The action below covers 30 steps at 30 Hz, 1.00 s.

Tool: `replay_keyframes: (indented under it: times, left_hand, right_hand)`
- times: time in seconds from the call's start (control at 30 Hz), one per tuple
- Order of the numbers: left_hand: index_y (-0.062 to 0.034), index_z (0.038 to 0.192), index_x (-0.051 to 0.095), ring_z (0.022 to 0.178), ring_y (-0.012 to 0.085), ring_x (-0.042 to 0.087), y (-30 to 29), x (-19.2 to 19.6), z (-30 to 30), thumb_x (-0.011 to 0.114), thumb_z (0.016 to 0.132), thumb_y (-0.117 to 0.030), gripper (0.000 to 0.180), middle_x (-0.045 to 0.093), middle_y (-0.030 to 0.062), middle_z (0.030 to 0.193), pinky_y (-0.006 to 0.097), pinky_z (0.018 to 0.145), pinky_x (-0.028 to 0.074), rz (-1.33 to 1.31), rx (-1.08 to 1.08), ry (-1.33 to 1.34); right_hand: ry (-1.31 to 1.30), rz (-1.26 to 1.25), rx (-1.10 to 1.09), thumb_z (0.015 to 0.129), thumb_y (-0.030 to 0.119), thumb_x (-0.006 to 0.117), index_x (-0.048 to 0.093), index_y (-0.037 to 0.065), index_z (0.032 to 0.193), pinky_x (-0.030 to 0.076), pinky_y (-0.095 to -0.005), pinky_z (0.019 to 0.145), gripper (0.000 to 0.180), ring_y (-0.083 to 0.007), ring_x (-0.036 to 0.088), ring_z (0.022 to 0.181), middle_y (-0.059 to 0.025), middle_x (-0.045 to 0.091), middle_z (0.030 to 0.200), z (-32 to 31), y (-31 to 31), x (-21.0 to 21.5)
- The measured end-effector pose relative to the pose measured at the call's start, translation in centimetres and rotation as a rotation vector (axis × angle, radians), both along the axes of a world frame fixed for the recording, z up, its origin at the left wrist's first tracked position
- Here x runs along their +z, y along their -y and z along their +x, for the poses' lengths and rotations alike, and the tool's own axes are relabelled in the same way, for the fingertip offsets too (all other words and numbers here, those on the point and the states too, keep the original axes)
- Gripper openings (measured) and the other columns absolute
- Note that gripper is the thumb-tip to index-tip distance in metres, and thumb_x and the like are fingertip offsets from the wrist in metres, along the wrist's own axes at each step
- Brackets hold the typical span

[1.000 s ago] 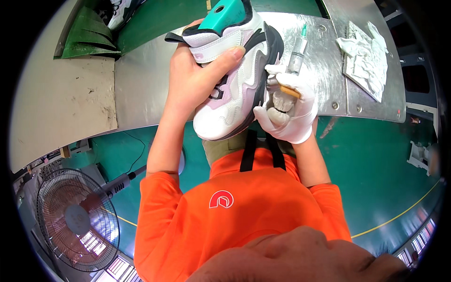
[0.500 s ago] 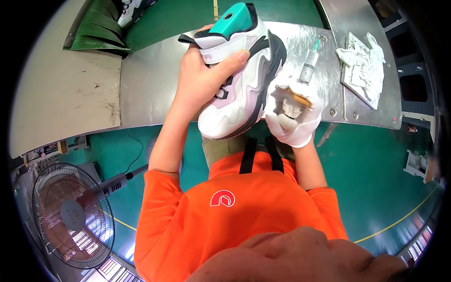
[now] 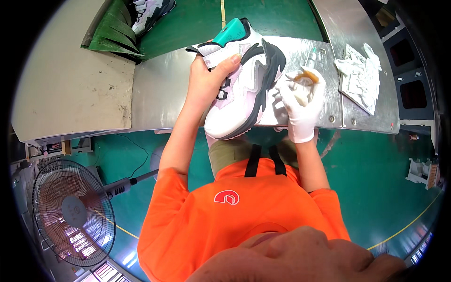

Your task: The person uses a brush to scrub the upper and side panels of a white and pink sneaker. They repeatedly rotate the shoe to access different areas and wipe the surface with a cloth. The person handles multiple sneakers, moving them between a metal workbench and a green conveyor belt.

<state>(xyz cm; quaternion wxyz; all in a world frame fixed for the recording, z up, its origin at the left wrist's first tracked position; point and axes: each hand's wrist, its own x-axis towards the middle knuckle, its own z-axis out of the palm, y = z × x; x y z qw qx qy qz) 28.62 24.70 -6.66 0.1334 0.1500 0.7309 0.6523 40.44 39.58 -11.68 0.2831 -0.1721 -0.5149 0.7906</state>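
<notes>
A white and pale-lilac sneaker (image 3: 239, 94) with a dark grey sole edge is tilted on its side above the metal table edge, toe toward me. A green shoe last (image 3: 231, 32) sits in its opening. My bare left hand (image 3: 209, 77) grips it around the heel and collar, thumb on the strap side. Just right of the sole, my right hand (image 3: 303, 108) in a white glove is curled around a tan piece (image 3: 307, 76) and some whitish material. Beyond its fingertips is a clear syringe (image 3: 311, 60) with a green tip, partly hidden; whether the hand touches it I cannot tell.
White cloths (image 3: 361, 77) lie on a pale board at the right of the metal table (image 3: 159, 94). Past it runs a green conveyor belt (image 3: 277, 21), with another sneaker (image 3: 150, 16) near green flaps (image 3: 112, 35) at left. A standing fan (image 3: 74, 211) is at lower left.
My right hand has turned, with its back now more toward me, and covers more of the syringe. The view has shifted slightly; the left hand keeps its hold on the sneaker.
</notes>
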Motion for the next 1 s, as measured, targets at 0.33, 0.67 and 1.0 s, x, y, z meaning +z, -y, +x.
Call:
replay_keyframes:
  times: [0.33,0.67,1.0]
  left_hand:
    - [0.0024,0.110,0.058,0.081,0.0114,0.063,-0.2,-0.4,0.1,0.073,0.080,-0.021,0.041,0.066,0.0074,0.093,0.026,0.073,0.051,0.024,-0.012,-0.005]
    - [0.0037,0.109,0.058,0.081,0.0116,0.062,0.5,-1.0,-0.9,0.073,0.081,-0.020,0.040,0.066,0.0079,0.093,0.026,0.073,0.051,0.128,0.066,0.013]
    - [0.0065,0.107,0.058,0.082,0.0139,0.063,1.2,-0.4,-5.0,0.072,0.083,-0.019,0.038,0.066,0.0096,0.096,0.027,0.073,0.050,0.313,0.237,-0.051]
  right_hand:
    - [-0.076,0.244,-0.140,0.075,-0.006,0.070,0.042,0.003,0.123,0.047,-0.0212,0.070,0.056,-0.0072,0.055,0.072,-0.0062,0.056,0.097,-1.6,0.8,-1.1]
    - [0.018,0.283,-0.117,0.073,-0.005,0.073,0.040,0.004,0.126,0.048,-0.0215,0.075,0.063,-0.0073,0.057,0.083,-0.0068,0.056,0.100,0.3,-1.5,-1.7]
    - [0.233,0.314,-0.294,0.078,-0.003,0.072,0.047,0.005,0.120,0.051,-0.0217,0.054,0.049,-0.0113,0.059,0.077,-0.0069,0.056,0.102,2.7,-10.3,-3.9]
